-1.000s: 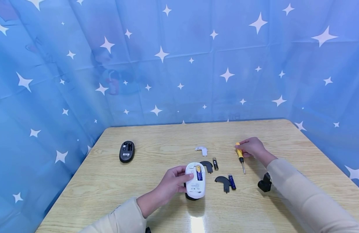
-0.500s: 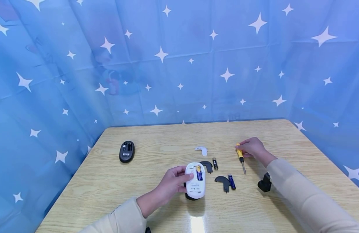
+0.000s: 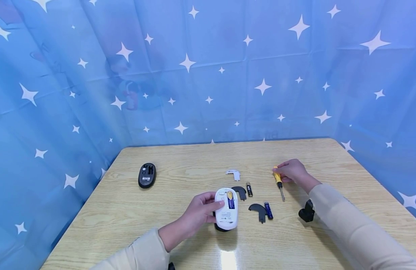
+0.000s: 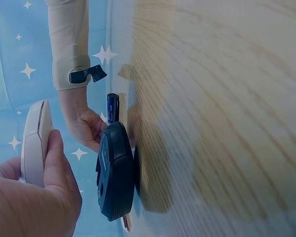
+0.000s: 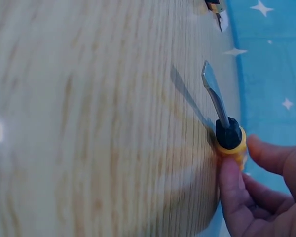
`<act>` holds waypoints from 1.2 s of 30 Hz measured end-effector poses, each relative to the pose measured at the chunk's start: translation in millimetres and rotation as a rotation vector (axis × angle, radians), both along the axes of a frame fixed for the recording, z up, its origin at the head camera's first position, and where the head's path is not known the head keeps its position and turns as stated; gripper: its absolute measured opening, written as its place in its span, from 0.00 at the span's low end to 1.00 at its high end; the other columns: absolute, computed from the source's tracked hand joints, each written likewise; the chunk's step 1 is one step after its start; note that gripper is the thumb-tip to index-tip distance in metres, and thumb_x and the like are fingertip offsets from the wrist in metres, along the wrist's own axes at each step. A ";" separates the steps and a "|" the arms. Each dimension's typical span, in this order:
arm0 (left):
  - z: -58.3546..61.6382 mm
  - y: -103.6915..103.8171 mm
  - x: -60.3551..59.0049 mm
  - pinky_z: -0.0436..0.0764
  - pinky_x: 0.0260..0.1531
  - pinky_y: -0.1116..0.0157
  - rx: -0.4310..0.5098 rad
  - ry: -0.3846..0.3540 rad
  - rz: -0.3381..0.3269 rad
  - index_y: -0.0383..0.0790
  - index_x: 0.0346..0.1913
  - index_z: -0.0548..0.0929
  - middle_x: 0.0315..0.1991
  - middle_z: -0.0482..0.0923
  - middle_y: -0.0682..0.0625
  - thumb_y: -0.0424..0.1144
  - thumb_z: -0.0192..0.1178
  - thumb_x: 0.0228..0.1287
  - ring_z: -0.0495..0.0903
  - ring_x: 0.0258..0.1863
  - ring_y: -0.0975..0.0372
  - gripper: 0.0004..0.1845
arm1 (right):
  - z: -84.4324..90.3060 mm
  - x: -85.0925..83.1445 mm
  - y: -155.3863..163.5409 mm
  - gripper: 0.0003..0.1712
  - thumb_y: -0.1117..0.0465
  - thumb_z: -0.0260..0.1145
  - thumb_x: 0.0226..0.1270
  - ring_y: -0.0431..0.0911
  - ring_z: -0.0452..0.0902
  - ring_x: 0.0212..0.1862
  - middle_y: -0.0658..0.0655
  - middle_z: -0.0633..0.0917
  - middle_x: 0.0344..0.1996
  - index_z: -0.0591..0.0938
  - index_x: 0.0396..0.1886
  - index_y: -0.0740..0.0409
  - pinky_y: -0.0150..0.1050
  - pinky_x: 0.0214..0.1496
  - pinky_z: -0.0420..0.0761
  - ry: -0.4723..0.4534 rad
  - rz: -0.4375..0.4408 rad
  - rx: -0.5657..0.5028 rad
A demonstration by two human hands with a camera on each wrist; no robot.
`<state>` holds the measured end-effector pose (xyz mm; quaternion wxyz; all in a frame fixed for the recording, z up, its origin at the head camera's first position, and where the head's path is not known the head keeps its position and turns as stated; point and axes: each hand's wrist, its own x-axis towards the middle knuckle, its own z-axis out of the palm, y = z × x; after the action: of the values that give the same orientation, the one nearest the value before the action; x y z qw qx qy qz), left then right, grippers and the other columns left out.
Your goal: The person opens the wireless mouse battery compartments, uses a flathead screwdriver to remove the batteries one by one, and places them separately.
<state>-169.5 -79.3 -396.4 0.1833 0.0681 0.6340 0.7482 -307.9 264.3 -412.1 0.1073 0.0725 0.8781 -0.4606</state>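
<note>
My left hand (image 3: 199, 210) grips a white computer mouse (image 3: 227, 217) by its side, underside up, thumb across it. A blue-and-gold battery (image 3: 231, 200) lies in its uncovered slot. In the left wrist view, the white mouse (image 4: 33, 143) is held above a black mouse (image 4: 117, 173) on the table; from the head, only that one's dark edge shows. On the right, my right hand (image 3: 292, 170) pinches the yellow handle of a screwdriver (image 3: 278, 178) between thumb and fingers. Its flat metal blade (image 5: 217, 101) points back toward me, low over the table in the right wrist view.
Between the hands lie a white battery cover (image 3: 235, 174), two dark covers (image 3: 241, 192), a black battery (image 3: 250, 189) and a blue battery (image 3: 268, 211). Another black mouse (image 3: 147, 176) lies underside up at the left of the wooden table (image 3: 180, 161). A starry blue curtain hangs behind.
</note>
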 end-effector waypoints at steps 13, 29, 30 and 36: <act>-1.0 -0.1 -1.3 0.86 0.38 0.59 -0.002 -0.005 0.000 0.27 0.56 0.75 0.42 0.81 0.45 0.33 0.60 0.66 0.82 0.39 0.57 0.19 | 8.2 4.0 8.2 0.33 0.58 0.63 0.70 0.47 0.83 0.38 0.65 0.82 0.43 0.67 0.63 0.78 0.43 0.41 0.86 -0.030 0.014 -0.115; 0.5 0.8 -1.2 0.85 0.39 0.58 0.009 -0.008 -0.005 0.26 0.56 0.75 0.42 0.81 0.45 0.33 0.60 0.66 0.82 0.39 0.57 0.18 | 32.1 22.0 -13.2 0.36 0.53 0.64 0.70 0.50 0.80 0.49 0.68 0.78 0.53 0.65 0.66 0.75 0.44 0.53 0.81 -0.039 0.137 -0.299; 0.4 1.0 -1.4 0.85 0.39 0.57 0.011 -0.010 -0.003 0.26 0.56 0.75 0.42 0.81 0.45 0.33 0.60 0.66 0.82 0.39 0.57 0.18 | 33.6 23.7 -15.7 0.36 0.54 0.63 0.70 0.50 0.80 0.49 0.68 0.78 0.53 0.65 0.66 0.75 0.44 0.54 0.81 -0.040 0.146 -0.311; 0.0 1.3 -2.7 0.85 0.39 0.58 0.015 -0.016 -0.003 0.26 0.56 0.75 0.42 0.81 0.45 0.33 0.60 0.66 0.82 0.39 0.57 0.19 | 41.0 32.8 -32.1 0.34 0.55 0.62 0.71 0.54 0.79 0.51 0.70 0.76 0.56 0.65 0.66 0.75 0.43 0.53 0.81 -0.031 0.205 -0.348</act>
<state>-172.2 -77.9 -396.4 0.1892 0.0643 0.6267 0.7532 -275.1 232.2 -371.1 0.1779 -0.0297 0.7864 -0.5909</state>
